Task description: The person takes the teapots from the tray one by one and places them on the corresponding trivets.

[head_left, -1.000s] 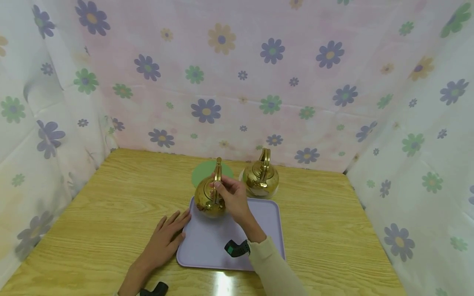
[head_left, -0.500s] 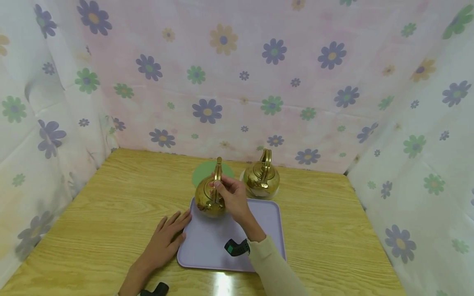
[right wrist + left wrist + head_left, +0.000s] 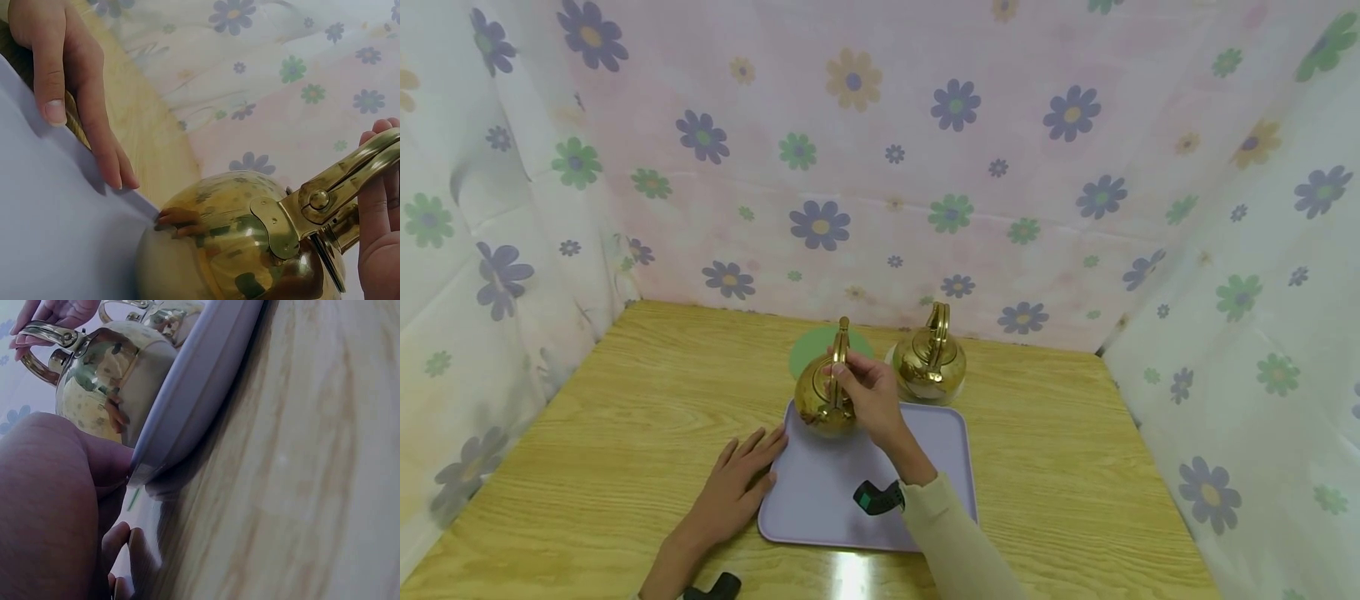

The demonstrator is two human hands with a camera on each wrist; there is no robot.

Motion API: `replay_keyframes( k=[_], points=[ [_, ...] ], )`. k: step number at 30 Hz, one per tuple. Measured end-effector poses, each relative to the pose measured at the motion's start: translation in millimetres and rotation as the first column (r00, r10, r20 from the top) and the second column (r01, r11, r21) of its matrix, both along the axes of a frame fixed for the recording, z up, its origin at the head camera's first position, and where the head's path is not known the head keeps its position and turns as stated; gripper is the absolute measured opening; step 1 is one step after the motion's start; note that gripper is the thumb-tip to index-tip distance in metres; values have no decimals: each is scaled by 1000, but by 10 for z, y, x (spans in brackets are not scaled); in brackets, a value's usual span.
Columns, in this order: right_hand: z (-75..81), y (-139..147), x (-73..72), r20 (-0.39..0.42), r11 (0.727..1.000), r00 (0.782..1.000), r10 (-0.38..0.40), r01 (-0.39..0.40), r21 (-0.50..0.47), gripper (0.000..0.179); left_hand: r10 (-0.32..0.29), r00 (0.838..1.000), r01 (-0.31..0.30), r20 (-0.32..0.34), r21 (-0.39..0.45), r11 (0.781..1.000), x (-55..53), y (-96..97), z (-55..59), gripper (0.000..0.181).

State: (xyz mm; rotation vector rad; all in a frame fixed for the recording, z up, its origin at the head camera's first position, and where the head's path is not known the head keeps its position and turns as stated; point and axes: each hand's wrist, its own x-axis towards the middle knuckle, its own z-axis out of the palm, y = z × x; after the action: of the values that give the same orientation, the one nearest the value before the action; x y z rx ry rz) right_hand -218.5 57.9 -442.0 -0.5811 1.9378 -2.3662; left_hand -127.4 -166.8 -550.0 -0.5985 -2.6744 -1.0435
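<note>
My right hand (image 3: 877,408) holds the arched handle of a shiny gold teapot (image 3: 812,398), thumb on the near side and fingers behind. This teapot is over the far left corner of a lilac tray (image 3: 820,512); whether its base touches the tray I cannot tell, as the rim hides it in the left wrist view. Flat on the table, fingers spread, my left hand (image 3: 726,492) touches the tray's left edge. In the right wrist view, the left fingers (image 3: 103,131) lie along that rim, close to the teapot's round body (image 3: 219,244).
A second gold teapot (image 3: 917,375) stands behind the tray, on a pale round mat mostly hidden under it. Left of it lies a green round mat (image 3: 808,346), partly covered by the held teapot. Flowered curtains (image 3: 880,183) enclose the wooden table (image 3: 1060,467).
In the head view, the held teapot and my right hand have shifted up very slightly. My left hand and the tray stay where they were.
</note>
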Motion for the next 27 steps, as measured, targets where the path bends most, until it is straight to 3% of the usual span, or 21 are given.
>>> replay_keyframes(
  k=[13, 27],
  points=[
    [-23, -7, -58, -31, 1000, 999, 19, -19, -3, 35, 4, 1000, -4, -18, 9, 1000, 3, 8, 8, 46],
    [-13, -41, -131, -27, 1000, 1000, 11, -12, -25, 36, 2, 999, -3, 34, 20, 1000, 26, 15, 36, 46]
  ],
)
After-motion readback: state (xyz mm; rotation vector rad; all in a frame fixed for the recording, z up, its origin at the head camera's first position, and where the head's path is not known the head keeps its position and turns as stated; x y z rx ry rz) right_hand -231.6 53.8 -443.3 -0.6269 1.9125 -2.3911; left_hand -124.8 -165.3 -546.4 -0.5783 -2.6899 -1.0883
